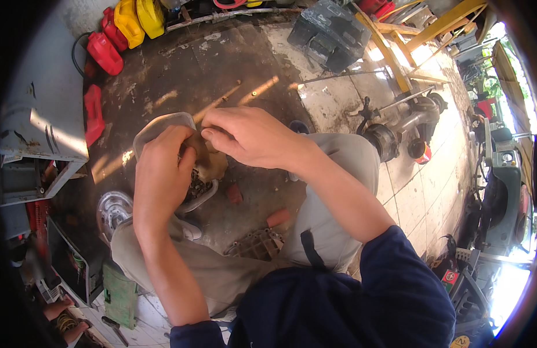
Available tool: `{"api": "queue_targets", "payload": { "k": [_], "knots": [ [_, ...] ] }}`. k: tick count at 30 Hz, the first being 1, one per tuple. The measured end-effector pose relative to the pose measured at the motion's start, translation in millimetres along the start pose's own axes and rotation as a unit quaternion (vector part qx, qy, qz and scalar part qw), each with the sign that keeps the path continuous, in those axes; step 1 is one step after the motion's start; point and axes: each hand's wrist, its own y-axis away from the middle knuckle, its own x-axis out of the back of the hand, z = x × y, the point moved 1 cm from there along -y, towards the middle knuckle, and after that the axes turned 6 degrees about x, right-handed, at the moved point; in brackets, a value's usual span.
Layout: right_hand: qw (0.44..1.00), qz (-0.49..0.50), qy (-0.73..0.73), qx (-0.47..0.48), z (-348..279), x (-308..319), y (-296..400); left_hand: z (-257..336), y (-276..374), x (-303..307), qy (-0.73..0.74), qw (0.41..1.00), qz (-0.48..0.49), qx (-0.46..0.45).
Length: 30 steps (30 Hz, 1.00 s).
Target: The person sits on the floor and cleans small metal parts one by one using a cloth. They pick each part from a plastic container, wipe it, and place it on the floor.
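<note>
In the head view, my left hand (164, 165) is over a metal pan or tray (143, 130) that holds small metal parts (198, 186), its thumb and fingers curled close together. My right hand (238, 135) is just to the right of it, above a tan rag or sponge-like piece (212, 165), with thumb and index finger nearly meeting. Whether either hand grips a small thing cannot be made out. A ribbed cast-metal housing (256, 244) lies on the floor between my legs, near reddish pieces (278, 217).
Red jerrycans (105, 53) and yellow jerrycans (129, 22) line the upper left. A black toolbox (329, 35) stands at the top. Right of my knee lies a metal axle assembly (407, 122). A metal wheel disc (114, 213) and a green case (120, 291) are at left. Another person's feet (66, 317) show lower left.
</note>
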Motion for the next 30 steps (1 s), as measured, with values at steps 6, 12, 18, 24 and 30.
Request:
{"api": "queue_targets", "payload": {
  "k": [6,12,18,24,30],
  "knots": [
    [0.991,0.101,-0.056,0.07,1.6,-6.6,-1.6,-0.6,0.5,-1.4,0.003,1.0,-0.006,0.028],
    [0.999,0.003,0.035,0.025,3.2,-2.8,-6.8,-2.2,4.5,1.7,-0.008,0.999,-0.033,0.017],
    [0.992,0.05,-0.106,0.039,-5.6,-5.4,-4.9,-6.2,8.7,3.1,0.005,1.0,-0.008,0.025],
    [0.989,0.037,-0.14,-0.009,-14.7,5.4,-4.8,-4.5,8.2,9.5,0.079,0.996,-0.002,0.032],
    [0.969,0.118,-0.213,-0.044,-6.7,-0.1,-4.9,-5.5,5.6,11.1,0.111,0.993,0.016,0.047]
  ]
}}
